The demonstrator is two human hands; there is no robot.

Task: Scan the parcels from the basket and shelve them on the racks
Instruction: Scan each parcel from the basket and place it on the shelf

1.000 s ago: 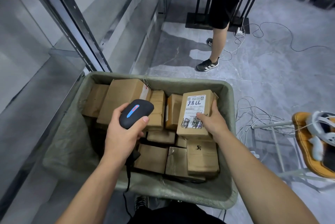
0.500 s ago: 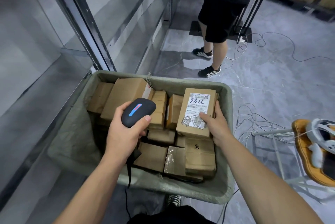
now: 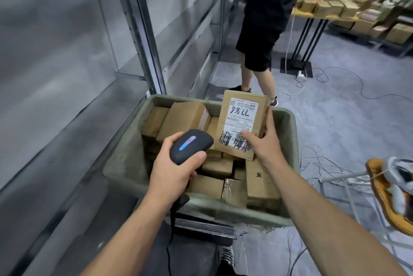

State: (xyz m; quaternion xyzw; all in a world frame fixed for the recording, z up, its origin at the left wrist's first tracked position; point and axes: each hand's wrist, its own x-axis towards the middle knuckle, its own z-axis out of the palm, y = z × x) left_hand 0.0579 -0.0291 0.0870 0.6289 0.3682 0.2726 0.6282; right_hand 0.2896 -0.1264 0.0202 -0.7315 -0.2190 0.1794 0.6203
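Right hand (image 3: 264,149) has the parcel (image 3: 242,125) by its lower right corner: thumb pressed flat on the scribbled end of the label (image 3: 241,114), fingers curled up the right edge and round the back. The box is held tilted above the basket (image 3: 121,164), label facing the camera, lifted off the other parcels (image 3: 183,117) packed below. Left hand (image 3: 173,171) wraps tight round the black scanner (image 3: 191,148), its nose just beside the parcel's lower left edge. Metal racks (image 3: 143,36) run along the left.
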